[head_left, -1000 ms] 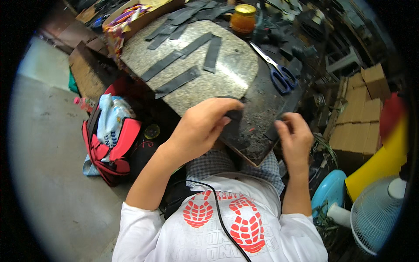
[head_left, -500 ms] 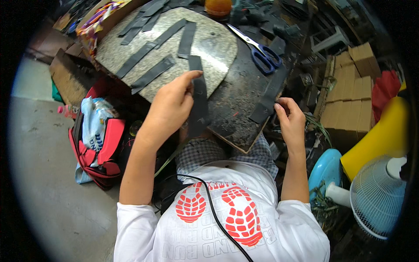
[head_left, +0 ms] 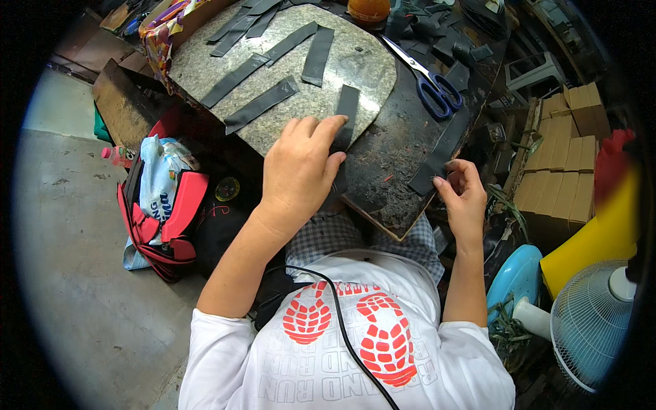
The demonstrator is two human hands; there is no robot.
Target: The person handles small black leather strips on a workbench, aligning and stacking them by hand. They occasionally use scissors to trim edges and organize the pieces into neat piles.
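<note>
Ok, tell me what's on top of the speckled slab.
Several dark strips, some overlapping toward the far end. Another strip, in the left hand, reaches over the slab. The strips cover the surface beneath them, and the hand hides part of the held strip.

L hand (head_left: 297,171) & R hand (head_left: 467,197) fwd, fingers (head_left: 331,128) curled, wrists apart.

A speckled grey, rounded stone-like slab (head_left: 372,68) is gleaming; long, flat dark-grey rubber-like strips (head_left: 263,104) are looking mostly matt.
</note>
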